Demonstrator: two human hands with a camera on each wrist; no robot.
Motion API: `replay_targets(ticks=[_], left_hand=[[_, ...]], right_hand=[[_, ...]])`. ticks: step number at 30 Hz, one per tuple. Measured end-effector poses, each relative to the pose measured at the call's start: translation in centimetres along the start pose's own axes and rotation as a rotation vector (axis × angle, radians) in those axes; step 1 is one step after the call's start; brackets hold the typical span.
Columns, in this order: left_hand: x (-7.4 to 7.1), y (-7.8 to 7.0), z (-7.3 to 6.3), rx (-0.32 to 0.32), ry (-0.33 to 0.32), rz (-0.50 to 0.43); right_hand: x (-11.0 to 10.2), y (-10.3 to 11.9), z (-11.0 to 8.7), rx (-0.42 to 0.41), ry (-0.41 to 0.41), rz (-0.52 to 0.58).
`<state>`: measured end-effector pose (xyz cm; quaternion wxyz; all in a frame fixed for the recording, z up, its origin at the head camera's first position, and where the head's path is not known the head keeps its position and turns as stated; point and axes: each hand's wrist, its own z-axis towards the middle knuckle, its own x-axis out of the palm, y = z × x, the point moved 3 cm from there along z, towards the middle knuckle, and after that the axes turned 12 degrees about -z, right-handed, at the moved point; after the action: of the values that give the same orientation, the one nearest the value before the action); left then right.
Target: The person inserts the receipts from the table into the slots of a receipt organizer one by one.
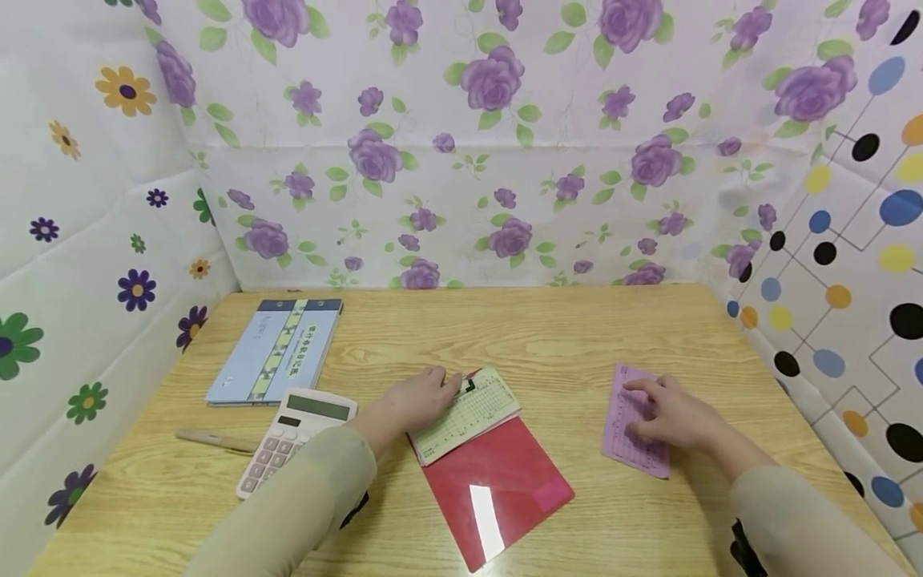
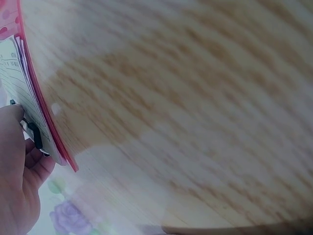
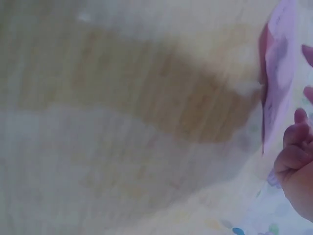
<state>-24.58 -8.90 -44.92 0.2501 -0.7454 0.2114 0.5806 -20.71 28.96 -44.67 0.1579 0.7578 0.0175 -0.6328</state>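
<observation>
My left hand grips the upper left edge of a red plastic folder, by a black clip. Pale green printed slips lie in a stack across the folder's upper part. The left wrist view has the thumb over the clip and other fingers near the edge of the stack. On the right, a purple-pink printed sheet lies on the table, slightly bent. My right hand is over it, thumb and forefinger apart; in the right wrist view, fingertips hover beside the sheet.
At the back left lie blue ledger books with a patterned band. A white and pink calculator overlaps their near edge, with a tan pen-like stick beside it. Patterned cloth walls border the wooden table.
</observation>
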Motion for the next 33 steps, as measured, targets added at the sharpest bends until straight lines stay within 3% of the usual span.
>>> replay_targets(ticks=[6,13,20,28,33], left_hand=[[-0.1,0.1,0.1,-0.010,0.003,-0.007],[0.2,0.2,0.1,-0.007,0.008,0.006],[0.0,0.1,0.0,-0.003,0.001,-0.010],[0.1,0.1,0.0,0.007,-0.003,0.004],[0.0,0.0,0.0,0.001,0.001,-0.011]], right_hand=[[0.8,0.0,-0.2,0.041,0.007,-0.038],[0.5,0.2,-0.1,0.015,-0.002,-0.022],[1.1,-0.1,-0.2,0.077,-0.007,-0.059],[0.5,-0.5,-0.6,0.008,0.021,-0.008],[0.7,-1.4,-1.0,0.067,-0.018,-0.027]])
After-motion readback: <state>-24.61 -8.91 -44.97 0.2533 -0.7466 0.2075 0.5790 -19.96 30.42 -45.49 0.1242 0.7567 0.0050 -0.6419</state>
